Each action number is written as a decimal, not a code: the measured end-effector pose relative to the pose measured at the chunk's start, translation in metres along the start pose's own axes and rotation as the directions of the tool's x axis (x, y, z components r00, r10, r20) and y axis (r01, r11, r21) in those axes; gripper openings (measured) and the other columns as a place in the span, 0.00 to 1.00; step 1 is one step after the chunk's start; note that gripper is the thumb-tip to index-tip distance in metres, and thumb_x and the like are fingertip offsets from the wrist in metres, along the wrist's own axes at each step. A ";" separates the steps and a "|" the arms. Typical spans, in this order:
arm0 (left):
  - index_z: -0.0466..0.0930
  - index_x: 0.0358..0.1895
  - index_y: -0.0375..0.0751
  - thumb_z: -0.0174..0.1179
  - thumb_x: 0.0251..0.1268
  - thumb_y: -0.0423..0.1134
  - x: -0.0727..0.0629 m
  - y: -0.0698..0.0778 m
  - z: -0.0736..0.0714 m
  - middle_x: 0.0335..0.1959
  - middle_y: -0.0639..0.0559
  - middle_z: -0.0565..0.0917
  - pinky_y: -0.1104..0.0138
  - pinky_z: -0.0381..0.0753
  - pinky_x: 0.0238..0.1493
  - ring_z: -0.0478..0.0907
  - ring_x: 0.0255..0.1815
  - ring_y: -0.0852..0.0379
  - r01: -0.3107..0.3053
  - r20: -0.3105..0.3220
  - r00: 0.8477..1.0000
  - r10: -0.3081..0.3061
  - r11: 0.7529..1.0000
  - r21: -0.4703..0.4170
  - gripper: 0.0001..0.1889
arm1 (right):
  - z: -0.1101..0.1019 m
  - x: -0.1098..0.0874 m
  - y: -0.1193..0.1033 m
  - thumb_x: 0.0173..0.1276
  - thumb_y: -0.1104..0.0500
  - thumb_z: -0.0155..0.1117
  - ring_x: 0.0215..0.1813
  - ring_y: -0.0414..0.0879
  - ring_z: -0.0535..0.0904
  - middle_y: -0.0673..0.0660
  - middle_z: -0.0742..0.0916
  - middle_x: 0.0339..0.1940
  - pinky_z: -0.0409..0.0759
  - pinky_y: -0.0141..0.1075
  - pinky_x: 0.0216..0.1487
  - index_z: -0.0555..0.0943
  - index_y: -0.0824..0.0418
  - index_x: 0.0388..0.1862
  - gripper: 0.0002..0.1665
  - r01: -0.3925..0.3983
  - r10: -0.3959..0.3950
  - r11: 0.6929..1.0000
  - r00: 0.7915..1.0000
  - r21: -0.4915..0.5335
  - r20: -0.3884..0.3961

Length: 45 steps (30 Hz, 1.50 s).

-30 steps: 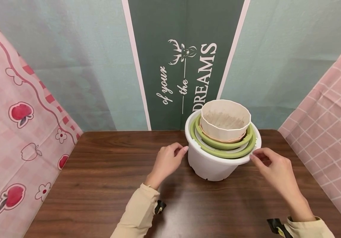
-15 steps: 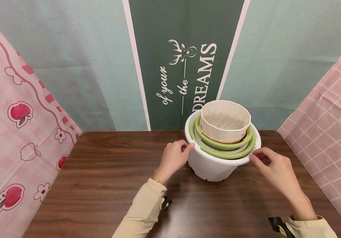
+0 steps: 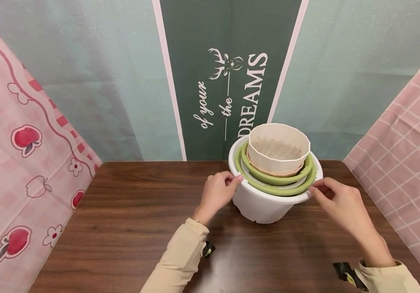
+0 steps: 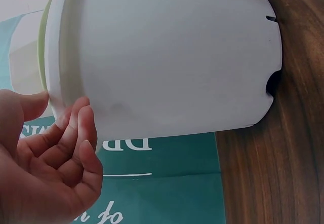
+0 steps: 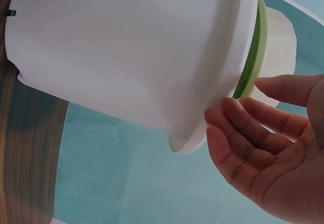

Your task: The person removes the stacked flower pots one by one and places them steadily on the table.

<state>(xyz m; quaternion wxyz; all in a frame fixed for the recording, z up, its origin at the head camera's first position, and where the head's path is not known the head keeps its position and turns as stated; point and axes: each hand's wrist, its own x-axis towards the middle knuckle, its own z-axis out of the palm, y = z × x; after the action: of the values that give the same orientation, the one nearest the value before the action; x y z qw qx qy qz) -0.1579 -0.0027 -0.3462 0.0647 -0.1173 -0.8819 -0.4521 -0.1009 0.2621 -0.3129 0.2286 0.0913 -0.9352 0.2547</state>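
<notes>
A large white flowerpot (image 3: 262, 206) stands upright on the table and holds a nested stack. Inside it sit green-rimmed pots (image 3: 282, 189), and on top is a cream faceted pot (image 3: 273, 162) with brownish marks on its inner wall. My left hand (image 3: 220, 191) pinches the white pot's rim at its left side, thumb above and curled fingers below. At the right front, my right hand (image 3: 341, 203) holds the same rim with curled fingertips against its outer edge; its thumb lies near the green rim (image 5: 260, 46). Lower parts of the inner pots are hidden.
The dark wood-grain table (image 3: 140, 228) extends to the left and front of the pots. A green curtain (image 3: 228, 24) with lettering hangs close behind them. Pink cloths hang on both sides, one with apples (image 3: 26, 140), the other with a grid (image 3: 415, 162).
My left hand has moved right and slightly up, from beside the pot's wall onto its rim. The right hand has shifted only slightly at the rim. The stack stays in place.
</notes>
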 end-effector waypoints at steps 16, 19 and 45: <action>0.75 0.20 0.43 0.59 0.60 0.50 0.001 -0.001 0.005 0.12 0.57 0.68 0.72 0.62 0.18 0.65 0.16 0.61 -0.010 -0.032 0.999 0.011 1.000 0.021 0.17 | -0.012 0.018 -0.006 0.57 0.64 0.65 0.25 0.27 0.69 0.56 0.83 0.25 0.66 0.22 0.25 0.80 0.63 0.33 0.06 0.003 -0.004 1.000 0.999 0.025 0.034; 0.76 0.20 0.43 0.59 0.60 0.50 0.002 -0.002 0.005 0.12 0.57 0.69 0.72 0.62 0.18 0.65 0.16 0.61 -0.004 -0.030 1.000 0.005 1.000 0.010 0.17 | -0.016 0.022 -0.006 0.57 0.63 0.65 0.24 0.27 0.70 0.57 0.83 0.26 0.66 0.22 0.24 0.80 0.65 0.35 0.07 -0.009 0.007 0.999 0.999 0.052 0.044; 0.78 0.23 0.41 0.60 0.59 0.50 0.004 -0.003 0.006 0.15 0.53 0.78 0.71 0.67 0.18 0.70 0.16 0.62 0.109 0.048 0.994 -0.103 0.985 -0.134 0.16 | -0.030 0.060 0.014 0.65 0.67 0.56 0.26 0.41 0.82 0.47 0.85 0.27 0.79 0.30 0.27 0.75 0.69 0.39 0.06 -0.167 0.062 0.881 0.969 0.444 0.241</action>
<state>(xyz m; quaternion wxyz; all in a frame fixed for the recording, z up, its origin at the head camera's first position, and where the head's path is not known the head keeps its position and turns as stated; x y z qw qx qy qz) -0.1628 0.0006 -0.3513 0.0143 -0.0836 -0.8549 -0.5118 -0.1458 0.2862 -0.2676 0.0804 0.1146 -0.8712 0.4706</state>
